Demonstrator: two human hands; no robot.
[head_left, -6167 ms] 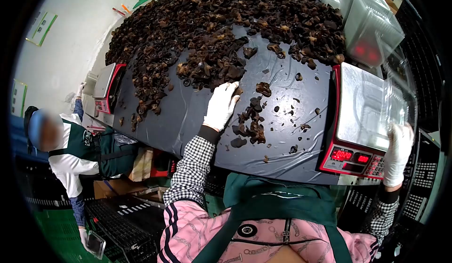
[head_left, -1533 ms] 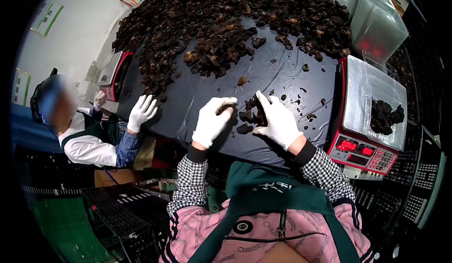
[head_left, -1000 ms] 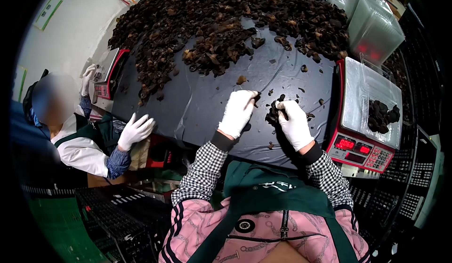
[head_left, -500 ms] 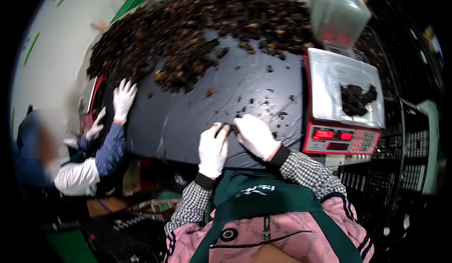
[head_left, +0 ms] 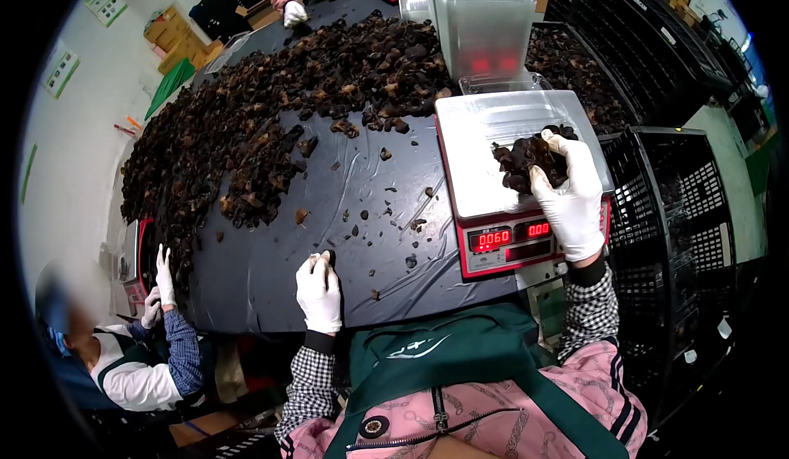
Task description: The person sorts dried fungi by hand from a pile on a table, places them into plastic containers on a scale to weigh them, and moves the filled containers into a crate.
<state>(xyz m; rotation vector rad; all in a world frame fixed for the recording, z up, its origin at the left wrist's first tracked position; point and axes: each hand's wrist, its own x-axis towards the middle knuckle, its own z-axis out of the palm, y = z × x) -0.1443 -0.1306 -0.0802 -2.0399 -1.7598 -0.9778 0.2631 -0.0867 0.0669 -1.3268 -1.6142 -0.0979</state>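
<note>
On the dark tabletop [head_left: 255, 286], the left hand [head_left: 319, 295] has its fingers curled close; whether they pinch anything I cannot tell. On the scale [head_left: 477, 147], the clump of dark pieces [head_left: 518, 163] lies between thumb and forefinger of the right hand [head_left: 573, 200], their grip unclear; some pieces could fall aside if these fingers part unevenly, and the red reading [head_left: 493, 239] could become false if the hand leans

Touches dark curled pieces [head_left: 516, 163] on the red scale [head_left: 472, 163] with the right hand [head_left: 571, 198]; curls the left hand [head_left: 319, 293] near the front edge of the worktop [head_left: 255, 282], well apart from the big dark heap [head_left: 353, 69].
</note>
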